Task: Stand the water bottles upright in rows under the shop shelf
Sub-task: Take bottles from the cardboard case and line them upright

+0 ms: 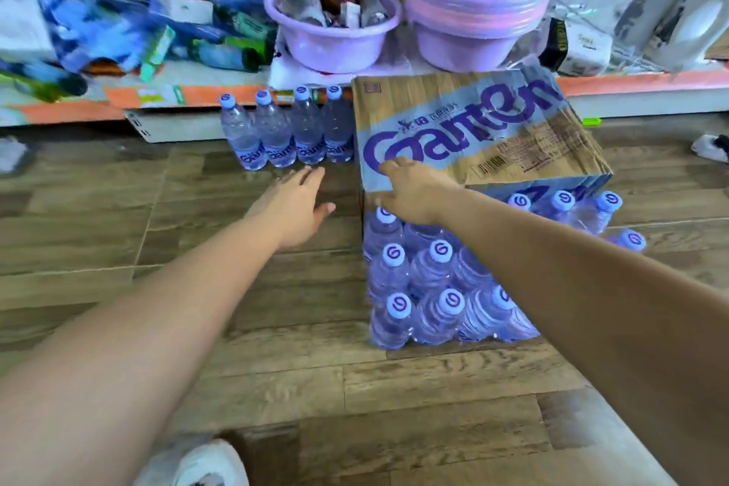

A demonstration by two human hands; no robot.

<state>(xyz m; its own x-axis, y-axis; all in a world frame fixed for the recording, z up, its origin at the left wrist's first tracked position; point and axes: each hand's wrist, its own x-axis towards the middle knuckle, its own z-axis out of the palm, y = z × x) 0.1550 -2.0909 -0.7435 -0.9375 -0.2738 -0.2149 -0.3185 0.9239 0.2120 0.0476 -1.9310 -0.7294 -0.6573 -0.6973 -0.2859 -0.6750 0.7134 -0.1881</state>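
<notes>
Several clear water bottles (290,128) with pale blue caps stand upright in one row on the floor under the shelf edge (189,95). To their right a cardboard carton flap (473,126) with purple lettering lies over a pack of many more bottles (430,280), caps up. My left hand (294,205) hovers flat over the floor just in front of the row, fingers straight, holding nothing. My right hand (410,189) reaches to the near left corner of the carton flap, fingers on the cardboard above a bottle cap; its grip is hidden.
Two purple plastic basins (335,39) (473,12) full of goods sit on the low shelf above, beside boxes and packets (130,24). Wooden-look floor (197,209) spreads to the left of the pack. My white shoe (205,462) shows at the bottom edge.
</notes>
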